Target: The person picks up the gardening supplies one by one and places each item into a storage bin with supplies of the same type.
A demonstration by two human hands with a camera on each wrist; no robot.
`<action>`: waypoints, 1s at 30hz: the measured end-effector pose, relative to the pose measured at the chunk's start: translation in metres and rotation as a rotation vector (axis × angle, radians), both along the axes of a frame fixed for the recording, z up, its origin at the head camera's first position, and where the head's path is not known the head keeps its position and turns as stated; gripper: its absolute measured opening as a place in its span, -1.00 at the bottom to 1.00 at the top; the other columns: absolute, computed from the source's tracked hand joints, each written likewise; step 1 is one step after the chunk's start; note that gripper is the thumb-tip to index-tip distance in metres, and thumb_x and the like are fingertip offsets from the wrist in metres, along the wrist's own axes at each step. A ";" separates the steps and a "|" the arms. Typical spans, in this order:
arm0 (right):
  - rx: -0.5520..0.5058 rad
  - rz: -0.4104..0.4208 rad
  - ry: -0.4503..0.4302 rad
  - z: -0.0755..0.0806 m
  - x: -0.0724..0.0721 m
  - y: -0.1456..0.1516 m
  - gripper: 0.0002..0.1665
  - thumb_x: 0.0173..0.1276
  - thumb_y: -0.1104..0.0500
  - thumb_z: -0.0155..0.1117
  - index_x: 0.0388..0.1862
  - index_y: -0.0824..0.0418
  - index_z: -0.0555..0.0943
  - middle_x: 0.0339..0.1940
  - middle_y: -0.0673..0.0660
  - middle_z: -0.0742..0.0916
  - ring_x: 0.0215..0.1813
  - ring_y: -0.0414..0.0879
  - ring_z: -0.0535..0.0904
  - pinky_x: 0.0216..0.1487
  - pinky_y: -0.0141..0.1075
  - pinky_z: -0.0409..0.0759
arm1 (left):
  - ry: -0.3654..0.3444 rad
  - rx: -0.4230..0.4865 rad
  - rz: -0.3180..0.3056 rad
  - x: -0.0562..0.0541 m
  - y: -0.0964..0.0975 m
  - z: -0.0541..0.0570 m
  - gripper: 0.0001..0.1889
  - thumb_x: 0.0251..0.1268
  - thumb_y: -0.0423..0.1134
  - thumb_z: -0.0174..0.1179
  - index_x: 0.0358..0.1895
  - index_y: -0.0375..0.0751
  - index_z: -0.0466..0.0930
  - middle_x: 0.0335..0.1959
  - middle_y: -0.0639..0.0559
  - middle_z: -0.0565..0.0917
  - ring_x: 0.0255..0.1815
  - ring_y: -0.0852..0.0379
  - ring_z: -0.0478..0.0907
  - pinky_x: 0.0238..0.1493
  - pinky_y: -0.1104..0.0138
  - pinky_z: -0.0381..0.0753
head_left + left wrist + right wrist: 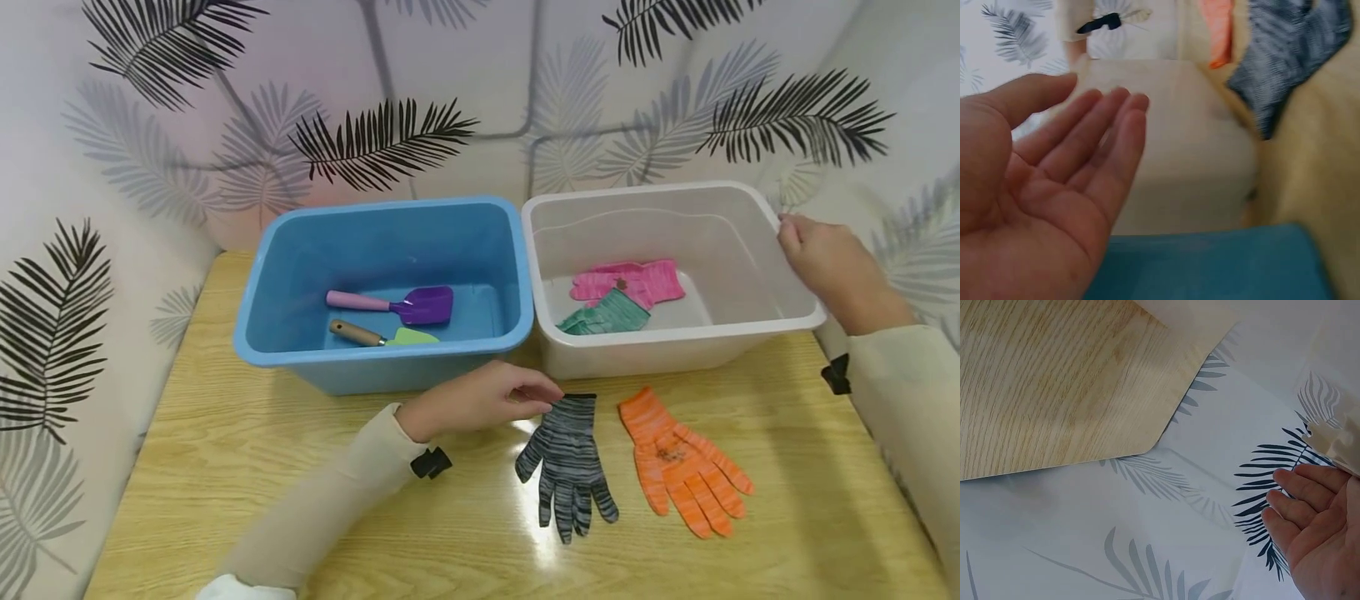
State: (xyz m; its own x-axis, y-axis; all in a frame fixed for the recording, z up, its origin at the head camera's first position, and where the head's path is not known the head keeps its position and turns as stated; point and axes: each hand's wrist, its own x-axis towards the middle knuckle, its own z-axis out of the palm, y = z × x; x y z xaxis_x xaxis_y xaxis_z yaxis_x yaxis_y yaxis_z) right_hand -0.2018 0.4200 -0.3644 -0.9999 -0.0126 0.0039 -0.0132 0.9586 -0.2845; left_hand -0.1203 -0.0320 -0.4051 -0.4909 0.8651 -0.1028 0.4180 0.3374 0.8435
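– where is our grey glove [570, 467]?
– we see it on the table [450, 542], left of the orange glove [682, 471]. our left hand [491, 396] is near its cuff, the fingers loosely bent and holding nothing.
– and our right hand [832, 267]?
– at the rim of the white bin [652, 354]; if its fingers grip, we cannot tell. inside, 2 more gloves [660, 282] lie.

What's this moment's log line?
left hand: near striped grey knit glove | right hand: at white plastic bin rim | orange knit glove: on wood-grain table
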 end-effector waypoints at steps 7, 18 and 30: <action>-0.004 0.002 -0.002 0.000 -0.002 -0.003 -0.32 0.49 -0.06 -0.48 0.33 0.37 0.25 0.05 0.60 0.45 -0.03 0.52 0.37 -0.06 0.30 0.25 | -0.093 -0.030 0.165 -0.002 -0.003 -0.038 -0.70 0.34 -0.34 0.08 0.08 -0.37 0.51 -0.05 -0.13 0.62 -0.06 0.17 0.54 -0.02 0.44 0.48; 0.005 -0.007 0.013 0.000 -0.002 -0.002 -0.33 0.49 -0.04 -0.47 0.34 0.35 0.25 0.05 0.59 0.46 -0.03 0.52 0.37 -0.05 0.30 0.26 | -0.220 -0.046 0.323 0.000 0.004 -0.068 -0.72 0.26 -0.38 0.12 -0.02 -0.48 0.53 -0.19 -0.17 0.64 -0.20 0.06 0.60 -0.23 0.41 0.58; 0.014 -0.013 0.004 -0.002 -0.002 0.001 -0.34 0.49 -0.03 -0.47 0.35 0.35 0.24 0.07 0.61 0.43 -0.01 0.55 0.34 -0.01 0.31 0.24 | -0.075 -0.226 0.345 0.012 0.029 -0.069 -0.80 0.18 -0.26 0.26 -0.23 -0.34 0.63 -0.41 0.02 0.65 -0.40 0.26 0.52 -0.34 0.45 0.51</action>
State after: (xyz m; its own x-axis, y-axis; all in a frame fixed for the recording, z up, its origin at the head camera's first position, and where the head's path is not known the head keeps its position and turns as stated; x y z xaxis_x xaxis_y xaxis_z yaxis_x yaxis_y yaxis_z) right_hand -0.2034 0.4208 -0.3668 -1.0000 0.0002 0.0079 -0.0019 0.9626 -0.2708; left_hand -0.1087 -0.0026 -0.4743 -0.7317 0.6032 -0.3174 0.1887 0.6267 0.7561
